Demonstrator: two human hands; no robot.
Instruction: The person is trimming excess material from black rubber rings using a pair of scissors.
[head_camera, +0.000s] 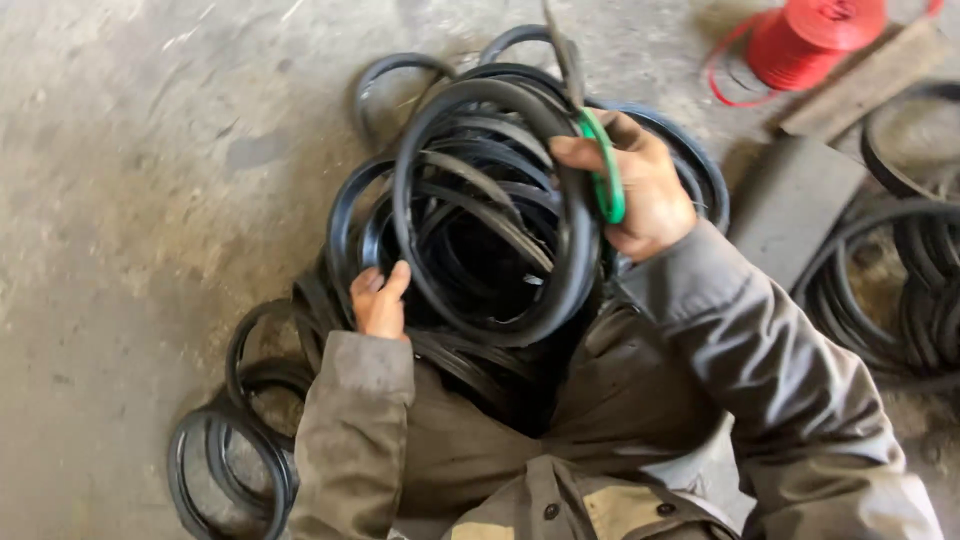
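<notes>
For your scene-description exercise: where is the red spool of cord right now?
In the head view, the red spool of cord lies on the concrete floor at upper right, beside a wooden plank, beyond the right hand.

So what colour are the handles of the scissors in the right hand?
Bright green: the scissor handles in the right hand, clearest in the head view.

rubber rings (480, 210) piled on floor (130, 200), spool (815, 35) behind right

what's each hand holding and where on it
Right hand grips the green-handled scissors by the handle, against the black rubber ring's right side. Left hand holds that ring's lower-left edge.
</notes>
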